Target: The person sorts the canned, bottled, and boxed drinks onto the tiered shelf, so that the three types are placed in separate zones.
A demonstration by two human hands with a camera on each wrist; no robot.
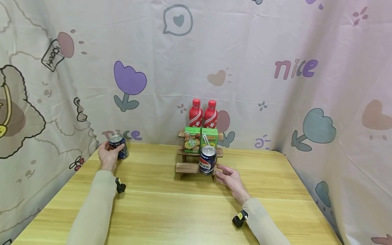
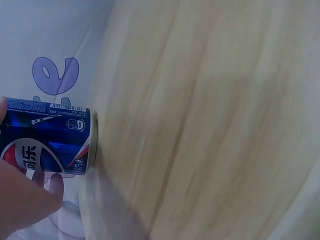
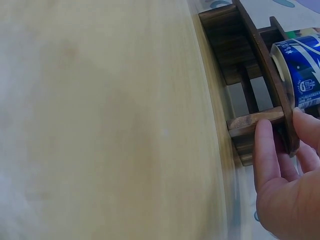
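At the table's far left, my left hand (image 1: 108,156) grips a blue soda can (image 1: 124,151), thumb on one side and fingers on the other. In the left wrist view the can (image 2: 50,135) is upright relative to the table, its base at or just above the surface. My right hand (image 1: 231,179) holds the right end of a three-step wooden stand (image 1: 186,167). The right wrist view shows the thumb on top of the lowest step and fingers (image 3: 266,150) beneath. Beside that thumb, a second blue can (image 3: 303,70) stands on the step.
Two green drink cartons (image 1: 192,140) stand side by side on the middle step. Two red bottles (image 1: 196,114) are behind them, on the top step. A patterned cloth (image 1: 232,41) hangs around the wooden table (image 1: 171,214).
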